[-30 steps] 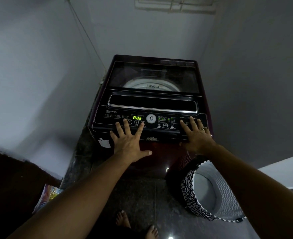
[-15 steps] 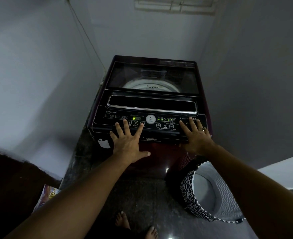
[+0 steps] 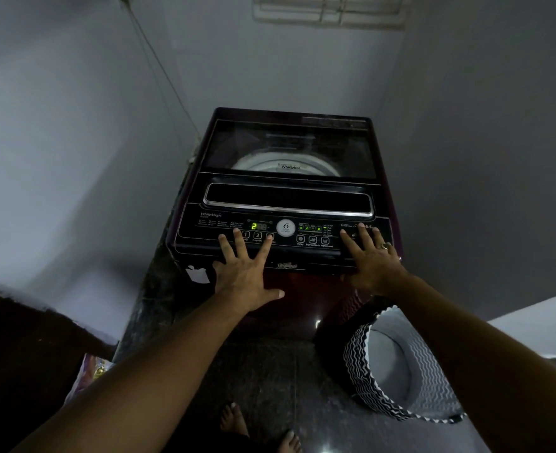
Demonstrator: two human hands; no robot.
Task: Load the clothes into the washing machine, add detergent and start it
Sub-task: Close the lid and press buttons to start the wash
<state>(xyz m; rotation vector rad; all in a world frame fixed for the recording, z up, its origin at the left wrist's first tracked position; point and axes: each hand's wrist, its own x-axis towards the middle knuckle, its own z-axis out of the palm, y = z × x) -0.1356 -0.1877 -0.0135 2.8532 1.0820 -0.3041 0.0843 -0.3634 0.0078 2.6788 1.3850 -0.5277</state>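
Head camera: the dark maroon top-loading washing machine (image 3: 381, 204) is tucked into the corner, glass lid (image 3: 286, 145) closed, a green "2" lit on its black control panel (image 3: 303, 232). The left hand (image 3: 244, 269) is spread there, forefinger laid on a button; the right hand (image 3: 373, 259) is spread flat at the panel's right end.

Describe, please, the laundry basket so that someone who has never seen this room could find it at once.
Start at the dark top-loading washing machine set between the grey walls. On the floor by its front right corner, below the person's right hand, sits the laundry basket. It alone bears a black-and-white zigzag pattern, and it is round with a pale grey inside.
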